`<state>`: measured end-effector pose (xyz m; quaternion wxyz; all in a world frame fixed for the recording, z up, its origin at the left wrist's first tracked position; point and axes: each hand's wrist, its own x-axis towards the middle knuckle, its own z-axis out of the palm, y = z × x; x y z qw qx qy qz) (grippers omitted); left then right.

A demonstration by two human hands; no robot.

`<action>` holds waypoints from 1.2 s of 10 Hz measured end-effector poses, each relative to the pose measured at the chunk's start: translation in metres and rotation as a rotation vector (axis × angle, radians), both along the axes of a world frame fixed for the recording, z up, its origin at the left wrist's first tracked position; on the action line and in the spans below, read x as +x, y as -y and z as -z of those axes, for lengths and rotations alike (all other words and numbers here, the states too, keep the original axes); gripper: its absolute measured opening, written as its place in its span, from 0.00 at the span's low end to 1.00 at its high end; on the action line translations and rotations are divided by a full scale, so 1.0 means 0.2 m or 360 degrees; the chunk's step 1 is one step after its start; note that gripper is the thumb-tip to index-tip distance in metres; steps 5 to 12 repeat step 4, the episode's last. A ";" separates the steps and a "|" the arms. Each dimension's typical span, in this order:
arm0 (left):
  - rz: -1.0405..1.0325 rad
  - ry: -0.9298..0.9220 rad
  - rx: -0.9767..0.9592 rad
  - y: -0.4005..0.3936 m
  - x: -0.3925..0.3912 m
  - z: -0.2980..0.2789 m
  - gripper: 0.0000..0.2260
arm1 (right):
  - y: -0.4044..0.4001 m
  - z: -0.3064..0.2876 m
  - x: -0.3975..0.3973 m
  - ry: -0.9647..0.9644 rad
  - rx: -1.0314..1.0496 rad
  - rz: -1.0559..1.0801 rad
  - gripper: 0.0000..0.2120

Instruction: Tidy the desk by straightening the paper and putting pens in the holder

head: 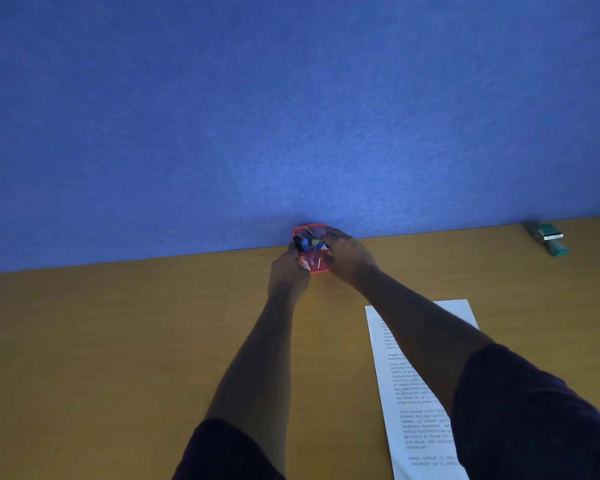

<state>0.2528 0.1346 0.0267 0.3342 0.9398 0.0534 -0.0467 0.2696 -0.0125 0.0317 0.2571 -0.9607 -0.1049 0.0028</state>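
Note:
A small red mesh pen holder [313, 264] stands at the far edge of the desk against the blue wall. Pens [309, 242] with dark and blue ends stick out of its top. My left hand [288, 268] grips the holder's left side. My right hand [347, 258] wraps its right side, fingers curled over the rim near the pens. A printed sheet of paper [406, 393] lies flat on the desk at the right, partly under my right forearm.
The desk [118, 341] is brown wood. A blue partition wall [291, 116] rises right behind the holder. A green and grey stapler-like object [549, 239] lies at the far right by the wall.

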 end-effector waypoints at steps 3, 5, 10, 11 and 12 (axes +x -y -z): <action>-0.0021 -0.0153 -0.0022 0.03 0.02 -0.03 0.24 | -0.02 -0.02 -0.03 -0.0027 -0.0038 -0.0014 0.23; -0.0160 -0.0173 -0.0011 0.03 -0.05 -0.02 0.34 | 0.01 -0.03 -0.06 -0.0023 -0.0086 0.0055 0.30; -0.0160 -0.0173 -0.0011 0.03 -0.05 -0.02 0.34 | 0.01 -0.03 -0.06 -0.0023 -0.0086 0.0055 0.30; -0.0160 -0.0173 -0.0011 0.03 -0.05 -0.02 0.34 | 0.01 -0.03 -0.06 -0.0023 -0.0086 0.0055 0.30; -0.0160 -0.0173 -0.0011 0.03 -0.05 -0.02 0.34 | 0.01 -0.03 -0.06 -0.0023 -0.0086 0.0055 0.30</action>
